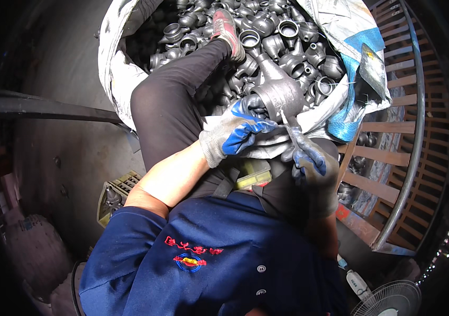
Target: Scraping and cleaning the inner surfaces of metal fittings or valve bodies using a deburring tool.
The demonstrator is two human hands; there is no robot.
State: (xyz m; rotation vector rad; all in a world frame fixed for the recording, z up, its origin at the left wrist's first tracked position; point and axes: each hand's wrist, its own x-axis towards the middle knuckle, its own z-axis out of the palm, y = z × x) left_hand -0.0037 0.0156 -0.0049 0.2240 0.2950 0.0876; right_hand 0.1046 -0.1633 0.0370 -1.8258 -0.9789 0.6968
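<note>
A large grey metal casting point(282, 95) with a wide ringed mouth and a narrow neck lies at the near edge of a bag of castings. My left hand point(240, 131), in a grey and blue work glove, is closed on the rim of its mouth. My right hand point(311, 163), in a matching glove, is closed around a thin stick with a pale pointed tip point(284, 117). The tip is at the casting's ringed side, next to small pale marks; whether it touches is too small to tell. Most of the stick is hidden by the glove.
A white woven bag point(114, 68) full of grey castings point(266, 23) lies in front, my shoe point(225, 29) among them. A slatted metal crate point(393, 142) stands right, a fan point(393, 300) lower right. A yellow crate point(106, 203) holds castings on the left, below a metal bar point(51, 108).
</note>
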